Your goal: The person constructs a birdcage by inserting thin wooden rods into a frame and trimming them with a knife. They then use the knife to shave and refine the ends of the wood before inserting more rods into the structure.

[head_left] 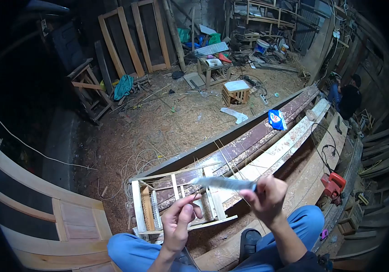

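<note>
Knees in blue trousers (133, 254) fill the bottom edge, with a black sandal (249, 240) between them. Left hand (181, 220) is raised palm-inward, fingers half curled, thumb and forefinger drawn close together just under the free end of the strip; whether they grip anything cannot be told. Right hand (267, 197) is closed, thumb and fingers clamped on the near end of a long flat grey strip (221, 182), which is blurred and runs leftward, roughly level, above the left fingertips. Hands are apart. Directly behind them sits a small pale wooden slatted frame (140, 211), resting against long weathered planks (276, 149) that run diagonally to the upper right. A red power tool (334, 183) with a black cord lies on the plank at right. Further off, a blue-and-white packet (276, 119) rests on the planks, and a small wooden crate (236, 94) stands on the sawdust-covered floor (167, 122). Another person in dark clothing (351, 97) works at far right. Tall wooden door frames (131, 41) lean on the back wall.
</note>
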The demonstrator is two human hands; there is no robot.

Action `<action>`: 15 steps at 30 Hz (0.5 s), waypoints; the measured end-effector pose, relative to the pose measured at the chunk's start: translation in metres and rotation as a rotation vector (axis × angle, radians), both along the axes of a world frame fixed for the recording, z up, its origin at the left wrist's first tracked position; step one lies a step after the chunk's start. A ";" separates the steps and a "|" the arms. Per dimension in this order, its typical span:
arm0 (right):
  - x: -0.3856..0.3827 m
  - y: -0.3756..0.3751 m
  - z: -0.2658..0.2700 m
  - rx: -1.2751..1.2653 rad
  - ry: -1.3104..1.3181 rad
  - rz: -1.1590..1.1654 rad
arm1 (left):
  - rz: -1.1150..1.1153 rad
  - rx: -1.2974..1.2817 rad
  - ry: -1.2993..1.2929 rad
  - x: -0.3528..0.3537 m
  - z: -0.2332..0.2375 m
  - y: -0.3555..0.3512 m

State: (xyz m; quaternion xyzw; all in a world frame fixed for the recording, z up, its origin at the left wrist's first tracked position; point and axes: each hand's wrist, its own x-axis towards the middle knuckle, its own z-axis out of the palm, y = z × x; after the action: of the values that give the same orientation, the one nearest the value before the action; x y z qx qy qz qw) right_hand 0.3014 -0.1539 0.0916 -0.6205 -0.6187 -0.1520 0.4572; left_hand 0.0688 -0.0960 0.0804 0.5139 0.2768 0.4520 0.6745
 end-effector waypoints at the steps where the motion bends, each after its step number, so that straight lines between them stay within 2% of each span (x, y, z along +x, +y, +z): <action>1: -0.007 0.000 0.000 0.003 0.011 0.078 | -0.027 -0.049 -0.039 0.003 0.005 0.002; 5: -0.033 0.000 0.011 -0.029 -0.022 0.244 | 0.024 -0.145 -0.054 0.007 0.003 0.001; 11: -0.033 0.006 0.013 -0.032 0.038 0.254 | 0.032 -0.226 -0.093 0.013 0.009 0.008; 15: -0.022 0.008 0.014 0.017 0.052 0.212 | 0.054 -0.142 -0.290 0.017 0.030 0.026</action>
State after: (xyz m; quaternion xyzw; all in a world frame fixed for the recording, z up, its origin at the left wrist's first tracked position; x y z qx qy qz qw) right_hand 0.2793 -0.1463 0.1060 -0.5516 -0.6673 -0.0917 0.4920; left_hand 0.0857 -0.0704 0.1108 0.3868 0.2215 0.5185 0.7297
